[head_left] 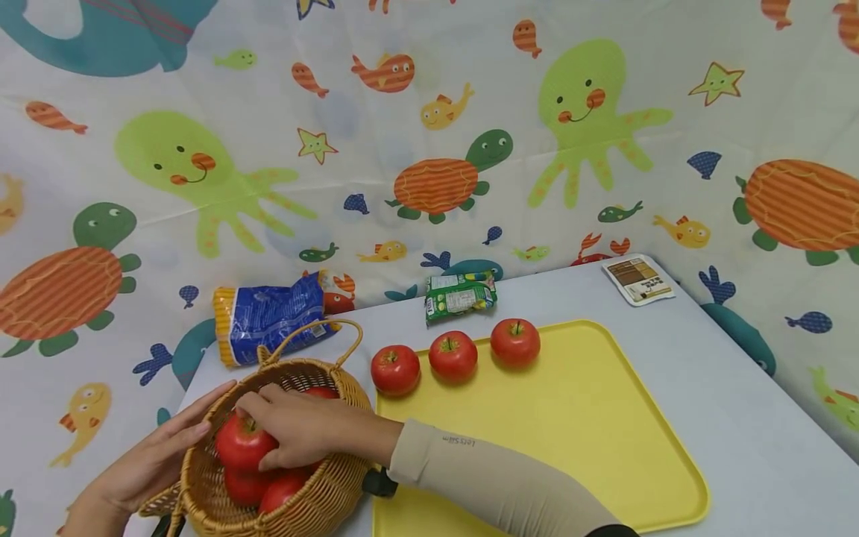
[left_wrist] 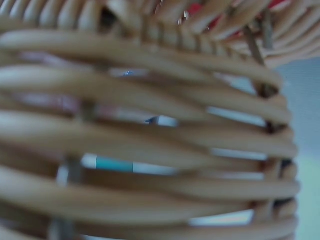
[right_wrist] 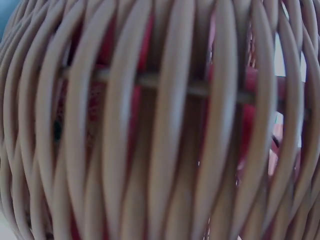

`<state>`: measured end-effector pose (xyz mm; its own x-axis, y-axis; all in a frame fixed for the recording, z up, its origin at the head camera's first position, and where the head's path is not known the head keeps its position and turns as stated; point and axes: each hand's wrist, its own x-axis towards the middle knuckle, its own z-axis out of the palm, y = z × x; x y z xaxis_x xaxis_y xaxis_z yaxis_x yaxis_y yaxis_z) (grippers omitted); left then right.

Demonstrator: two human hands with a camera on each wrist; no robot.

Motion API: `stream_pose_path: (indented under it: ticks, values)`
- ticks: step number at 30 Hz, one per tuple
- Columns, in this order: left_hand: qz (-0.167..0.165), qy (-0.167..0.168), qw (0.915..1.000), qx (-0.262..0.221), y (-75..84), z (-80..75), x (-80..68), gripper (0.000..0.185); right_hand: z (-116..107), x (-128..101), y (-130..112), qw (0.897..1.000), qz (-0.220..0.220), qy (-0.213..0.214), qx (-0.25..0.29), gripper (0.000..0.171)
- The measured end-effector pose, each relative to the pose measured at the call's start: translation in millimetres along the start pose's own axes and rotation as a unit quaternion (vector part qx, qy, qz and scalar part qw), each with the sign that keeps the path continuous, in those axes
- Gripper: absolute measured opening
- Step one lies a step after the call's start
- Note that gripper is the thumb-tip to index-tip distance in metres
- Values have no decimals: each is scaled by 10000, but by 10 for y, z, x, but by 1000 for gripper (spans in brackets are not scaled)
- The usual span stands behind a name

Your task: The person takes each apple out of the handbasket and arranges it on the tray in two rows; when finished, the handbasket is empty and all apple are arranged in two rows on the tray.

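Right hand [head_left: 305, 425] curled round top apple [head_left: 243, 441] inside wicker basket [head_left: 329, 492] at table's near left corner. Left hand [head_left: 150, 462] flat, fingers straight, steadying basket rim. Three more apples lined along tray's [head_left: 604, 418] far edge.

Woven wicker basket [head_left: 322, 492], glossy red apples [head_left: 242, 441], smooth matt plastic tray [head_left: 590, 418], shiny crinkled foil bag [head_left: 271, 315].

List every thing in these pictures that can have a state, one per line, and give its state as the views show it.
Woven wicker basket: upright, handle folded down, holding red apples.
Top red apple in the basket: gripped by the right hand.
Right hand: fingers curled round that apple.
Left hand: fingers straight, resting on the basket's outer wall.
Yellow plastic tray: flat on the table.
Three red apples in a row: upright along the tray's far edge.
Blue snack bag: lying sealed.
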<state>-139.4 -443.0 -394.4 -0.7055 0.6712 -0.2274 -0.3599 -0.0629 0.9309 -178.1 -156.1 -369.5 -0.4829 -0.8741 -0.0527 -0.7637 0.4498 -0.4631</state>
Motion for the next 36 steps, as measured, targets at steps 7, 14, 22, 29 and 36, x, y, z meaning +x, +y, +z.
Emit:
stream_pose_path:
  ticks: [7, 14, 22, 29, 36]
  values:
    - [-85, 131, 9998, 116, -3, -8, -13, 60, 26, 16, -34, 9990, 269, -343, -65, 91]
    - [-106, 179, 9997, 135, 13, -5, -34, 60, 13, 2, -38, 9992, -16, -362, 142, 89]
    - [-143, 229, 9994, 208, 27, 0, -46, 60, -25, -30, -26, 9994, 49, -205, 285, 86]
    - [-110, 163, 9998, 99, 5, 15, -36, 60, -23, -92, 3, 9989, -65, 286, 363, 83]
    - [-87, 174, 9993, 309, -7, -4, -13, 59, -87, -178, 46, 9893, -151, 840, 1185, 85]
